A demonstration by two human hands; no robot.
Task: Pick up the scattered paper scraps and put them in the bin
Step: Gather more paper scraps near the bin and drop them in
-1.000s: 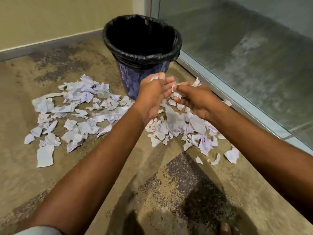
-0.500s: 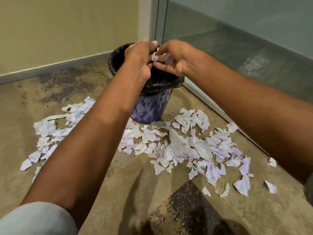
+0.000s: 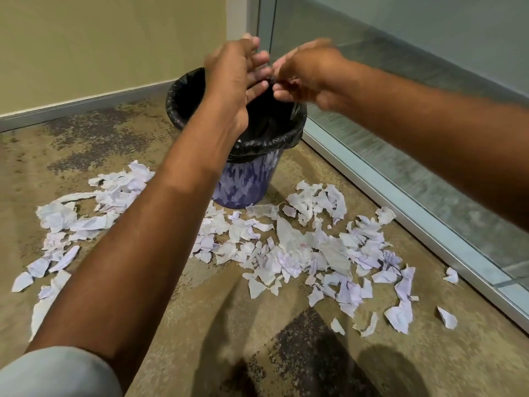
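Note:
A blue bin (image 3: 249, 181) with a black liner stands on the floor near the corner. My left hand (image 3: 232, 78) and my right hand (image 3: 312, 73) hover close together right over its mouth, fingers apart, with no paper visible in them; the right hand is blurred. Torn white and lilac paper scraps lie all around the bin's base. One spread of scraps (image 3: 315, 247) fans out in front and to the right, another spread of scraps (image 3: 86, 213) lies to the left, partly hidden under my left forearm.
A glass wall in a metal floor frame (image 3: 400, 202) runs along the right, close to the bin. A yellow wall with a grey baseboard (image 3: 86, 103) closes off the back. Stray scraps (image 3: 446, 318) lie near the frame. The floor is worn, mottled concrete.
Both hands rose from the floor pile with a bunch of scraps to above the bin. The scraps seen between the fingers half a second ago no longer show, and the fingers have spread.

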